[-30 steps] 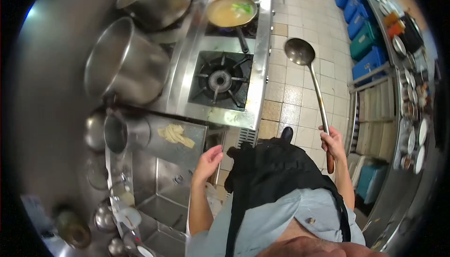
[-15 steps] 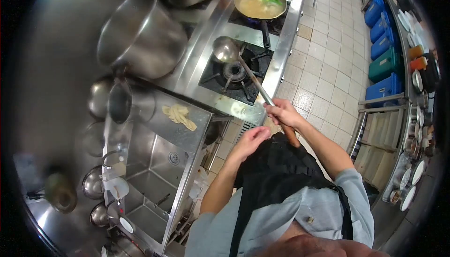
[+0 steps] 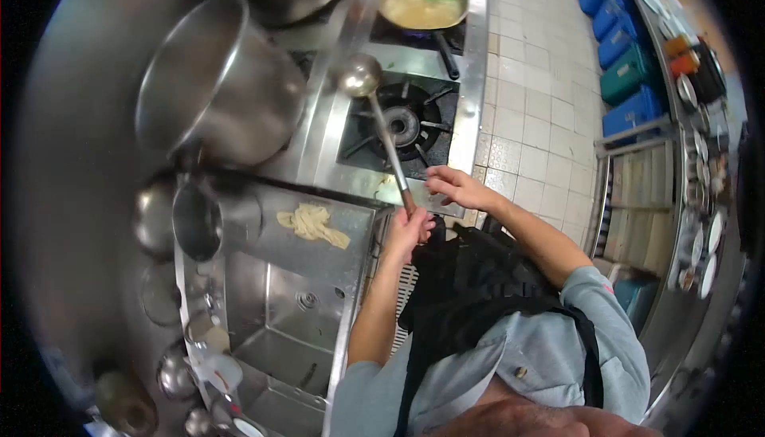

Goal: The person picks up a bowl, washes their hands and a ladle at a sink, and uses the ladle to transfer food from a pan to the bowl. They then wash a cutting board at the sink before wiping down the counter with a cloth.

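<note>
A long-handled steel ladle point(image 3: 386, 130) reaches over the front burner point(image 3: 398, 122), its bowl near the burner's far left corner. My left hand point(image 3: 408, 234) is closed round the wooden end of its handle. To the right of the handle, my right hand point(image 3: 458, 188) is off the ladle, its fingers loosely apart and nothing in them. Farther along the stove, a frying pan point(image 3: 422, 5) sits on a burner with pale yellowish liquid and green pieces in it. Its black handle points toward me.
Big steel pots point(image 3: 231, 78) stand left of the burners. A crumpled yellowish cloth point(image 3: 312, 224) lies on the steel ledge beside the sink point(image 3: 295, 293). Blue and green bins point(image 3: 629, 74) line the right side under a shelf with dishes, across the tiled floor point(image 3: 518, 90).
The ladle has passed from my right hand to my left and shifted left. My right hand has let go and opened. The view has turned slightly.
</note>
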Available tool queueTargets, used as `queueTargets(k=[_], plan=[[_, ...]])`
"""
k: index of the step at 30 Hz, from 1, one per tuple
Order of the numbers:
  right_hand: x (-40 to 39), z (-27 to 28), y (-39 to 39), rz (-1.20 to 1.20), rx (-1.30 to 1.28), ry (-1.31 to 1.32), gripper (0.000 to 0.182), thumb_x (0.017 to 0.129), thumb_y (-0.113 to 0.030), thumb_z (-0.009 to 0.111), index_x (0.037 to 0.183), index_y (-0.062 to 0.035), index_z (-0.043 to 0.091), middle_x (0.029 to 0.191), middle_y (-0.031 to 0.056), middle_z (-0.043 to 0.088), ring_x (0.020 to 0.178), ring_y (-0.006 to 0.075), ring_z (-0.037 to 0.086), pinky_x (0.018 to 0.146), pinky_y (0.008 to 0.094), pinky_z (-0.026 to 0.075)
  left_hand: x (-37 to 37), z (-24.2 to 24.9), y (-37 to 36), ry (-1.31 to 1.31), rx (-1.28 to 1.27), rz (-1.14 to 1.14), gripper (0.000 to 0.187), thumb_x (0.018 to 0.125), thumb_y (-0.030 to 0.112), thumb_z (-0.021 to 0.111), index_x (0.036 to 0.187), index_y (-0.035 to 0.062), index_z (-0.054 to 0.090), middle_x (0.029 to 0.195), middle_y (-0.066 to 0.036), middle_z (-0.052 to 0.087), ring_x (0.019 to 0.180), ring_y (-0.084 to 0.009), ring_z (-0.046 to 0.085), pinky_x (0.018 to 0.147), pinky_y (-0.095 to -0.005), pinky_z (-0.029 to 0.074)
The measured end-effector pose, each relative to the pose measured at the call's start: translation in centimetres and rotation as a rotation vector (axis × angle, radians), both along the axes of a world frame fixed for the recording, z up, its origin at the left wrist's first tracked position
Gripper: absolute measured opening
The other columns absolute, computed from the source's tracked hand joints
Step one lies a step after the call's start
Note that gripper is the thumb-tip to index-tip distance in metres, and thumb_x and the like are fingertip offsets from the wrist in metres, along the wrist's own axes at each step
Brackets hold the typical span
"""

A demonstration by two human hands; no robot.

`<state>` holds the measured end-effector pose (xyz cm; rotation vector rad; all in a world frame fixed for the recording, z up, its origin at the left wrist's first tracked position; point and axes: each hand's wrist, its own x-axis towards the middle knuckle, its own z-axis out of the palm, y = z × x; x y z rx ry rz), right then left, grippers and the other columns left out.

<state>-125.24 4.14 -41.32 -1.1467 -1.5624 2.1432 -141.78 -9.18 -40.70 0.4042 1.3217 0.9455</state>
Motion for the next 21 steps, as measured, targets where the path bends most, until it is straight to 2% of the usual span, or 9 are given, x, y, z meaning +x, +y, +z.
queueTargets(k=[3,4,7,9,11,13,15,19,21], plan=[[5.8,-1.4,-0.2,-0.101,0.066,-0.101,0.053,0.100,-0.037,0.057,0.140,-0.0053,0.046,0.117,0.0081,0.064,0.097,0.0157,0.064,0.076,0.0312,0.056,-1.4,-2.5,0.4,-0.030,-0.122,-0.027,0.043,0.098,0.037,0.061,0.126,0.0063,0.051,0.106,-0.011,0.065,0.084,-0.0193,0.066,0.063,-0.0351,0.058],[7.9,-1.9,-0.8,-0.167,0.086,-0.140,0.053,0.099,-0.035,0.057,0.138,-0.0009,0.047,0.121,0.0146,0.063,0.099,0.0209,0.066,0.077,0.0344,0.057,-1.3,-2.4,0.4,-0.017,-0.153,-0.044,0.042,0.098,0.038,0.060,0.125,0.0072,0.052,0.108,-0.010,0.065,0.083,-0.0201,0.066,0.063,-0.0365,0.058],[13.9,-0.4,-4.5,-0.520,0.067,-0.096,0.047,0.096,-0.031,0.059,0.129,0.0018,0.054,0.112,0.0145,0.066,0.095,0.0215,0.067,0.073,0.0333,0.058,-2.2,-5.0,-0.6,-0.162,-0.147,-0.160,0.025,0.099,0.029,0.061,0.105,0.0068,0.051,0.089,-0.005,0.058,0.080,-0.0201,0.064,0.060,-0.0374,0.057],[17.2,0.2,-8.5,-0.754,0.034,-0.115,0.043,0.096,-0.030,0.059,0.127,0.0005,0.055,0.109,0.0136,0.066,0.092,0.0223,0.067,0.073,0.0340,0.059,-1.7,-4.3,-1.1,0.055,-0.176,-0.272,0.022,0.098,0.024,0.063,0.102,0.0058,0.052,0.088,-0.006,0.058,0.082,-0.0202,0.064,0.064,-0.0363,0.056],[19.1,0.0,-12.1,-1.030,-0.150,-0.042,0.038,0.095,-0.030,0.062,0.120,-0.0018,0.059,0.103,0.0077,0.067,0.091,0.0175,0.067,0.073,0.0321,0.058,-3.3,-7.0,-1.4,0.110,-0.168,-0.369,0.022,0.098,0.024,0.063,0.102,0.0056,0.052,0.088,-0.006,0.058,0.082,-0.0203,0.064,0.066,-0.0357,0.056],[20.8,-0.6,-16.3,-1.171,-0.193,-0.023,0.033,0.095,-0.029,0.062,0.116,-0.0036,0.061,0.100,0.0072,0.067,0.090,0.0178,0.067,0.071,0.0315,0.057,-3.6,-8.1,-1.3,0.014,-0.243,-0.275,0.021,0.098,0.023,0.063,0.103,0.0055,0.052,0.089,-0.005,0.058,0.083,-0.0205,0.064,0.071,-0.0360,0.056],[21.7,-4.9,-18.4,-1.307,-0.343,-0.014,0.029,0.095,-0.029,0.062,0.111,-0.0045,0.062,0.098,0.0074,0.067,0.088,0.0171,0.067,0.069,0.0303,0.057,-3.4,-8.9,-0.1,0.029,-0.250,-0.257,0.022,0.098,0.023,0.063,0.103,0.0053,0.052,0.089,-0.006,0.058,0.085,-0.0208,0.063,0.073,-0.0368,0.055],[21.1,-5.4,-21.9,-1.325,-0.362,-0.057,0.028,0.095,-0.028,0.061,0.108,-0.0043,0.063,0.097,0.0077,0.067,0.085,0.0170,0.067,0.068,0.0301,0.057,-7.2,-14.9,1.7,-0.055,-0.185,-0.313,0.028,0.097,0.029,0.064,0.103,0.0046,0.053,0.089,-0.009,0.058,0.091,-0.0220,0.059,0.080,-0.0401,0.052],[21.6,-5.0,-21.6,-1.155,-0.284,-0.113,0.027,0.094,-0.027,0.060,0.107,-0.0034,0.064,0.096,0.0079,0.067,0.085,0.0173,0.067,0.069,0.0304,0.057,-9.4,-17.0,2.3,-0.090,-0.170,-0.367,0.034,0.098,0.036,0.063,0.103,0.0034,0.057,0.092,-0.012,0.058,0.091,-0.0221,0.056,0.083,-0.0379,0.049]])
